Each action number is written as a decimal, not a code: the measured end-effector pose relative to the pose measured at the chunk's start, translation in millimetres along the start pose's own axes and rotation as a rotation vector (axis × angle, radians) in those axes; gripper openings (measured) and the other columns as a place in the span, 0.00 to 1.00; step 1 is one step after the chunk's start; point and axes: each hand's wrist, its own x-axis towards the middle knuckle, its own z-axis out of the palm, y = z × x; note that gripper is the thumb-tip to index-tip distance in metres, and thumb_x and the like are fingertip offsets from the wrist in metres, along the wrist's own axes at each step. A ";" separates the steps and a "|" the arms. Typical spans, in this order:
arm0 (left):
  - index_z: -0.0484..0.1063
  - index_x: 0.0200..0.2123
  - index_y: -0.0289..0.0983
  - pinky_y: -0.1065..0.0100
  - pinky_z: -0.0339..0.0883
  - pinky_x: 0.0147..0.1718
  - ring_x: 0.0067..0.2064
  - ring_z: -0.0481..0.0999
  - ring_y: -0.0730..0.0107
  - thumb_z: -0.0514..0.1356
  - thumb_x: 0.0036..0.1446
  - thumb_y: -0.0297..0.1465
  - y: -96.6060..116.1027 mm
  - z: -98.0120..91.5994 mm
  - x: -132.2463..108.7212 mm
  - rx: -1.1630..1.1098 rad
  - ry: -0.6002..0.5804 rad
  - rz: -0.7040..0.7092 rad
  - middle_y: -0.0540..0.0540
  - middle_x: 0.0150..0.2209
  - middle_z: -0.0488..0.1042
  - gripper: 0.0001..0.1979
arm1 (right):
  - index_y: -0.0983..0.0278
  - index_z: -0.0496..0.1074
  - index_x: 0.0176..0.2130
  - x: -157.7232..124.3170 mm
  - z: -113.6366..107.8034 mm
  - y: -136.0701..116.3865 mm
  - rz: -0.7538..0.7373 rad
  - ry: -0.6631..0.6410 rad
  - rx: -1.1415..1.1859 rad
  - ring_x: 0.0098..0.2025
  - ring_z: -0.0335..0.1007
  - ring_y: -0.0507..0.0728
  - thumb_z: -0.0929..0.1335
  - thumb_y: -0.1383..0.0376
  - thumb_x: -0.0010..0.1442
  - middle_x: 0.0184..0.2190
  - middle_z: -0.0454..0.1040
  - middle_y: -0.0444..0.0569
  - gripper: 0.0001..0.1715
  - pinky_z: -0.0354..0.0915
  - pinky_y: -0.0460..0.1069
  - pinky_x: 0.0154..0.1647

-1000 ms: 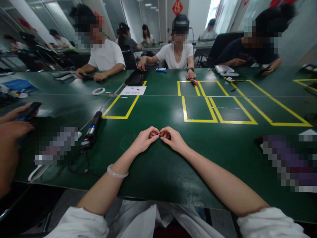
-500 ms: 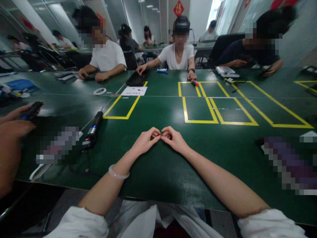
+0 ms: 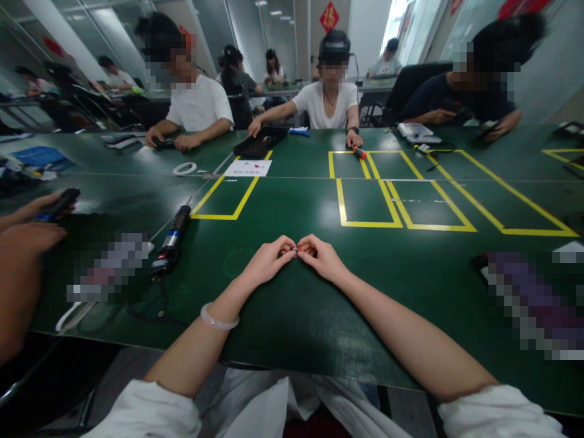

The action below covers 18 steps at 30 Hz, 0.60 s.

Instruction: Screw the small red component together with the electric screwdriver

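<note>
green worktop (image 3: 283, 204) with yellow tape outlines (image 3: 371, 224); over its near half, the left hand (image 3: 267, 260) and right hand (image 3: 323, 257) pinch a small, partly orange piece (image 3: 298, 248) between them, mostly hidden.

The table (image 3: 292, 328) is green and shiny, with boxes of yellow tape (image 3: 371, 224) stuck on it. By the far edge are a black tray (image 3: 255, 146) and a little blue and white thing (image 3: 299, 131). White paper (image 3: 246, 168) is just beside the tray, toward the near edge. A white ring (image 3: 184, 168) and a black tool (image 3: 176, 230) lie more toward the left end.
</note>
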 end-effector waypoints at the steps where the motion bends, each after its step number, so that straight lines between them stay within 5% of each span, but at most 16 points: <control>1: 0.68 0.44 0.39 0.67 0.67 0.42 0.42 0.77 0.67 0.53 0.62 0.39 0.1 0.0 -0.2 -0.001 -0.006 -0.001 0.48 0.39 0.77 0.12 | 0.63 0.68 0.41 0.1 0.1 -0.1 0.002 0.000 0.002 0.32 0.69 0.51 0.67 0.64 0.59 0.33 0.74 0.45 0.08 0.65 0.46 0.35; 10: 0.70 0.45 0.39 0.66 0.67 0.44 0.44 0.76 0.66 0.51 0.64 0.41 6.5 -10.5 -0.4 0.050 -0.058 0.005 0.47 0.43 0.77 0.15 | 0.63 0.68 0.40 0.0 -0.8 -1.3 0.014 -0.007 -0.014 0.32 0.69 0.51 0.67 0.65 0.59 0.33 0.74 0.45 0.08 0.64 0.46 0.34; 18: 0.68 0.52 0.40 0.61 0.64 0.54 0.54 0.72 0.60 0.50 0.62 0.46 -25.3 -59.5 -32.3 0.338 -0.030 -0.117 0.44 0.53 0.72 0.22 | 0.63 0.68 0.41 0.9 0.0 0.4 0.052 -0.009 -0.019 0.31 0.67 0.50 0.67 0.63 0.59 0.33 0.73 0.45 0.09 0.63 0.46 0.33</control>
